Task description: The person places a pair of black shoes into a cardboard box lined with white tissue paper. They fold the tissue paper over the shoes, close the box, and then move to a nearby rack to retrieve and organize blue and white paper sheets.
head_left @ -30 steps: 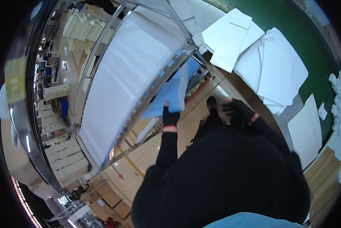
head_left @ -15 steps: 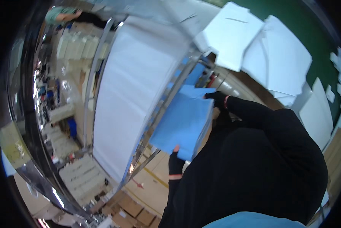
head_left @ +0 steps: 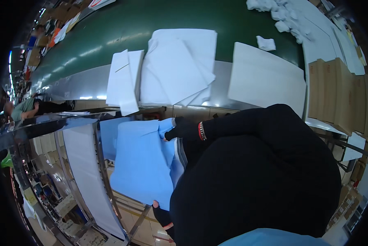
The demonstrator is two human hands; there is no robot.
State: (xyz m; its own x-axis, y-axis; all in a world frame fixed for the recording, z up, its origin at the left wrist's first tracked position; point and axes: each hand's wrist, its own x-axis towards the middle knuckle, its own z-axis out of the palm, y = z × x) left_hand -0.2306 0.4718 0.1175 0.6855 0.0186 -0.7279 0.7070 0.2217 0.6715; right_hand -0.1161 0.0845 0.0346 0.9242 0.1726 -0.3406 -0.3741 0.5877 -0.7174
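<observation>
A stack of light blue sheets (head_left: 141, 164) hangs in front of my body, its near edge fanned into several layers. My right hand (head_left: 179, 129), in a dark sleeve reaching over the palm, is closed on the stack's upper right corner and bends it up. At the lower edge my left hand (head_left: 160, 212) pinches the sheets, the thumb on top and the other fingers hidden beneath. Just left of the stack stands a metal rack (head_left: 104, 162) with a white sheet (head_left: 87, 176) on it. More blue material (head_left: 108, 137) shows between rack and stack.
Ahead runs a green-topped bench (head_left: 110, 45) with a metal edge. Piles of white sheets (head_left: 177, 69) overhang it, and a wide white stack (head_left: 268, 78) lies farther right. Cardboard boxes (head_left: 329, 90) stand at the right. Another person (head_left: 26, 110) is at the far left.
My view has turned right, bringing the bench to the front and the rack to the left. The blue stack has come away from the rack, still in both hands.
</observation>
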